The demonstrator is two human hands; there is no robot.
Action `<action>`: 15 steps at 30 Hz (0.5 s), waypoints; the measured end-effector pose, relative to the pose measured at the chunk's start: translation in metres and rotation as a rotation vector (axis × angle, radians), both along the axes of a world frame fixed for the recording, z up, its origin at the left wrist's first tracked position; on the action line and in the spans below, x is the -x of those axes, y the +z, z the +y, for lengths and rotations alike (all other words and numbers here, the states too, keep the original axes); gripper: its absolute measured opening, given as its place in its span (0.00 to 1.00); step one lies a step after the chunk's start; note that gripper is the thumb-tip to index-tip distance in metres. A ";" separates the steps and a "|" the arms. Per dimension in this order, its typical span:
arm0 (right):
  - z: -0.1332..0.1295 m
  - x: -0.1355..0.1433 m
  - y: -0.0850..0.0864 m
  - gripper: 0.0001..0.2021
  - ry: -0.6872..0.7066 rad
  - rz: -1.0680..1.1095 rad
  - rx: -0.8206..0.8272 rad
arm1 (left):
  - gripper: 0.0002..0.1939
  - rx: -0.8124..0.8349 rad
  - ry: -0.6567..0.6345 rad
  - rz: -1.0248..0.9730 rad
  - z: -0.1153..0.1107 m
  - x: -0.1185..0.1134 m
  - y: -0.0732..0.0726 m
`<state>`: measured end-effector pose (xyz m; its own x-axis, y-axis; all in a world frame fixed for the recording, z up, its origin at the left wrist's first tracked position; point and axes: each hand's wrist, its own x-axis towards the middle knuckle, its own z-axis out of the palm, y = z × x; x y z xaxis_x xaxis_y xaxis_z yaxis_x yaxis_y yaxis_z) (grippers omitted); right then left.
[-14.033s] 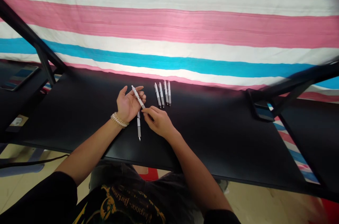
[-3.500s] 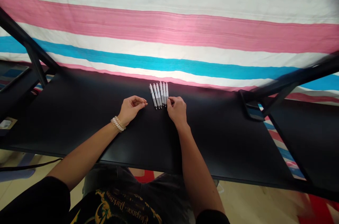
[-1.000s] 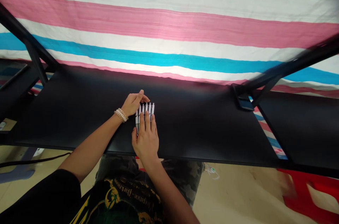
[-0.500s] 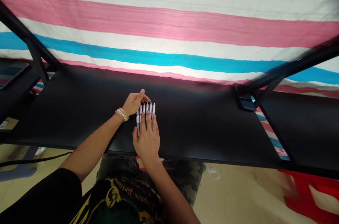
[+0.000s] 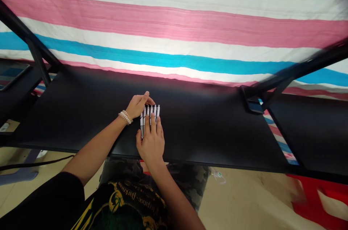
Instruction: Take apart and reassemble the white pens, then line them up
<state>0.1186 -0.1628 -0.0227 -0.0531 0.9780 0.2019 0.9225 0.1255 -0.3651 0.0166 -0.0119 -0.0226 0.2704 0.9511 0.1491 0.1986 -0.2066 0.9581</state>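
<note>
Bracelet [image 5: 125, 117] first, then L hand [image 5: 136, 106] loosely curled, nothing seen in its grip, right beside pens [image 5: 151, 109] rowed up on the surface [image 5: 206, 121], R hand [image 5: 151, 143] flat atop 'em, clasping none, & an uneven push there could prob. roll 'em askew.

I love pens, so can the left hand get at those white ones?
Probably yes: the left hand is close beside the white pens, whose far ends mostly show, though the right hand covers much of their nearer ends.
</note>
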 end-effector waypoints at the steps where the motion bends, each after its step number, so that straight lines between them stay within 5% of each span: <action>1: 0.000 0.000 0.000 0.30 0.000 -0.001 0.000 | 0.37 0.002 0.002 -0.004 0.000 0.000 0.000; 15: -0.002 -0.001 -0.001 0.30 0.011 -0.004 -0.038 | 0.38 0.153 0.038 -0.212 0.003 0.000 0.002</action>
<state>0.1199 -0.1647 -0.0234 -0.0650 0.9689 0.2389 0.9223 0.1498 -0.3564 0.0163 -0.0087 -0.0203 0.2121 0.9759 0.0519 -0.0051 -0.0520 0.9986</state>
